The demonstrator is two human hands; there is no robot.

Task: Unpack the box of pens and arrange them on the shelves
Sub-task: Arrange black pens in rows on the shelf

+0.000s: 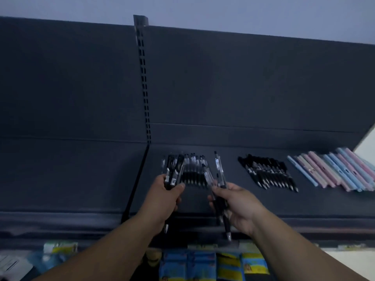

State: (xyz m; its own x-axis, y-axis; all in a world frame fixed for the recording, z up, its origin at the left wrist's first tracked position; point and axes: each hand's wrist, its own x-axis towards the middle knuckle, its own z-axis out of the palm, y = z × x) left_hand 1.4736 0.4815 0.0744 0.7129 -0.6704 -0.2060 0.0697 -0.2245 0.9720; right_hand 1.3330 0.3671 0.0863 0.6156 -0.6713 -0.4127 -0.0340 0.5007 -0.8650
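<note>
1. My left hand (165, 196) sits just left of frame centre, fingers curled tight around a bundle of black pens (172, 173), thumb pressed across the front. The bundle's tops fan up toward 12 o'clock; 1 tip pokes out below the fist.
2. My right hand (236, 207) is at 3 o'clock from the left hand, close but apart. Its fingers are closed around 3 or so clear-barrel pens (219, 173); blur makes the count unsure. Tops point to 12 o'clock, tips hang out toward 6 o'clock under the palm.
3. The dark shelf (81, 179) runs across the frame, a slotted upright (143, 78) rising from it at 12 o'clock.
4. A row of black-grip pens (194, 171) lies flat on the shelf between and behind both hands, side by side.
5. At 3 o'clock from that row, well apart, a second black pen group (267, 171) lies slanted.
6. Farther toward 3 o'clock, near the right edge, pink and blue pastel pens (332, 171) lie in a slanted row.
7. At 6 o'clock, below the shelf lip, blue and yellow packets (203, 266) hang, partly hidden by my forearms.
8. No box in view.
</note>
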